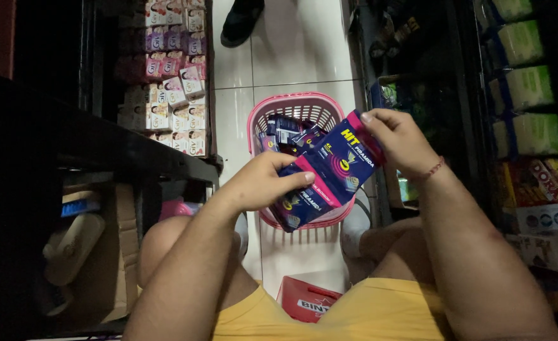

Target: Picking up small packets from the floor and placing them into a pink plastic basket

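My left hand (263, 183) and my right hand (400, 140) hold flat dark blue boxes with pink ends (332, 169) between them, above a pink plastic basket (267, 107) on the white tiled floor. The left hand grips the lower box from the left, thumb on top. The right hand pinches the top corner of the upper box. More of the same dark blue boxes (286, 130) lie inside the basket. My bare knees show below, with a yellow shirt at the bottom edge.
Shelves at the left hold stacked pink, purple and white small boxes (174, 82). Shelves at the right carry green packs (528, 85) and other goods. A red crate (304, 300) sits on the floor by my legs. Another person's dark shoe (241, 20) stands at the aisle's far end.
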